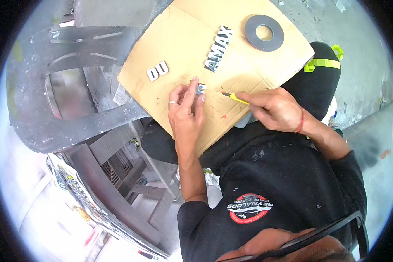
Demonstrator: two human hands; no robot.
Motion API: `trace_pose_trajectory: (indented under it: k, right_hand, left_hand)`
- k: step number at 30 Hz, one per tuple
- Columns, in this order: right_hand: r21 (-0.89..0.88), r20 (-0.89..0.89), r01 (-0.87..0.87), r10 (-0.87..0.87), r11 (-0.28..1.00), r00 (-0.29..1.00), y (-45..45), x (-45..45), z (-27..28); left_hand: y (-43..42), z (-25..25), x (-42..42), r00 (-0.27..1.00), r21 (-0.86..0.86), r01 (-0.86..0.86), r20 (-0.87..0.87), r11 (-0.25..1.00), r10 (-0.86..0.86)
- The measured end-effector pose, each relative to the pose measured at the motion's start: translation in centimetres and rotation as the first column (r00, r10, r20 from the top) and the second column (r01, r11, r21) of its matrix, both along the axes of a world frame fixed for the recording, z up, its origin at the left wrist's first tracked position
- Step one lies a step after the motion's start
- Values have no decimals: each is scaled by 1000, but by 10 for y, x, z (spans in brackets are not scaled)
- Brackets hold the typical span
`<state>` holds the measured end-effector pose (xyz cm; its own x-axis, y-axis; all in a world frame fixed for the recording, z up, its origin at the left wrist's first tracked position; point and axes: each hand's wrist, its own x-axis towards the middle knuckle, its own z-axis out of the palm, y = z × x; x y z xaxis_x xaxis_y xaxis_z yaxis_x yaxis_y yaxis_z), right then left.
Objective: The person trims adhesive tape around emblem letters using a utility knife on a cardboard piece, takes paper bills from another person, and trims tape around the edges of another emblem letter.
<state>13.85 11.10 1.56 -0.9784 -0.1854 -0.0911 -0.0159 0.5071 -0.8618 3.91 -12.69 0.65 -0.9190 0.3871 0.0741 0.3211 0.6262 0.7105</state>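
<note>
My left hand (187, 107), with a ring on one finger, pinches a small chrome emblem letter (200, 89) above the cardboard sheet (179, 39). Which letter it is cannot be made out. My right hand (277, 110) is closed around a yellow cutter knife (237, 98), its tip pointing left toward the letter but apart from it. Up and left of my left hand lie the pale letters "DU" (157, 70). Farther up, chrome letters reading "AMAX" (218, 49) stand in a slanted row. A roll of dark tape (252, 31) rests flat at the cardboard's upper right.
The cardboard lies across my lap, over dark trousers (321, 83) with a neon-yellow strap. A grey, dusty plastic chair (30, 105) stands close on the left. Below it is a slatted structure (122, 168). Concrete floor (358, 56) extends on the right.
</note>
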Motion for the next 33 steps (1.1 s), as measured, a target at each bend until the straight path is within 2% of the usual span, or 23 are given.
trace_pose_trajectory:
  k: [1, 4, 5, 7, 9, 10, 12, 16, 18, 19, 21, 22, 23, 24, 25, 26, 27, 28, 30, 31, 33]
  right_hand:
    - [-1, -3, -3, 3, 1000, 1000, 5, 5, -2]
    - [-347, 128, 91, -49, 933, 991, 16, 15, -5]
    - [-348, 125, 95, -54, 933, 991, 19, 17, -2]
    - [-525, 399, 181, 52, 832, 916, 22, 20, 3]
    - [-567, 425, 176, 104, 804, 899, 24, 18, 13]
    - [-603, 451, 173, 154, 779, 879, 24, 18, 14]
    - [-619, 396, 128, 167, 775, 903, 22, 21, 8]
    - [-588, 337, 52, 187, 807, 923, 22, 23, 4]
    - [-561, 308, 47, 156, 826, 939, 25, 22, 6]
    - [-531, 277, 39, 130, 847, 952, 28, 21, 7]
    - [-520, 236, 88, 44, 849, 971, 34, 19, 6]
    - [-418, 111, 93, -51, 904, 993, 35, 18, 3]
    - [-420, 111, 96, -54, 902, 992, 36, 17, 2]
    - [-271, 87, 158, -139, 950, 986, 35, 14, 2]
    - [-115, 47, 225, -221, 967, 974, 35, 10, 1]
    - [-89, -85, 263, -270, 961, 959, 30, 8, -7]
    - [-89, -84, 269, -276, 959, 957, 27, 7, -14]
    - [-61, -177, 265, -271, 962, 946, 24, 6, -21]
    - [-45, -322, 289, -287, 956, 902, 17, 3, -30]
    - [-48, -319, 292, -291, 955, 902, 17, 3, -32]
    - [-33, -311, 323, -316, 946, 896, 17, 5, -35]
  left_hand:
    - [-2, 2, 2, 1000, -1, -3, -3, 1000, 3]
    - [-7, 11, 4, 998, 34, 32, -56, 999, -30]
    - [-7, 17, 7, 998, 58, 51, -34, 997, -49]
    - [-4, 26, 17, 997, 77, 73, -14, 994, -72]
    - [5, 28, 33, 912, 321, 16, 384, 947, -145]
    - [8, 27, 37, 914, 313, 18, 380, 949, -143]
    - [10, 22, 43, 744, 566, -116, 594, 816, -306]
    - [1, 16, 50, 701, 576, -169, 641, 799, -314]
    - [1, 22, 50, 706, 401, -182, 689, 898, -165]
    - [-1, 21, 49, 706, 399, -180, 689, 899, -165]
    - [-3, 22, 47, 875, 209, -102, 484, 973, -12]
    - [0, 24, 43, 876, 207, -98, 483, 973, -15]
    - [5, 25, 37, 965, 75, -39, 263, 996, 18]
    - [11, 26, 31, 1000, -68, -13, 25, 998, 15]
    - [16, 22, 26, 1000, -67, -7, 22, 998, 9]
    - [21, 18, 23, 995, -60, 44, -86, 997, -49]
    - [25, 14, 20, 976, -58, 95, -192, 994, -104]
    - [29, 11, 17, 975, -59, 100, -192, 993, -110]
    - [33, 7, 12, 919, -192, 213, -294, 958, -263]
    - [34, 6, 12, 918, -195, 217, -292, 957, -267]
    - [38, 3, 14, 924, -314, 210, -247, 926, -293]
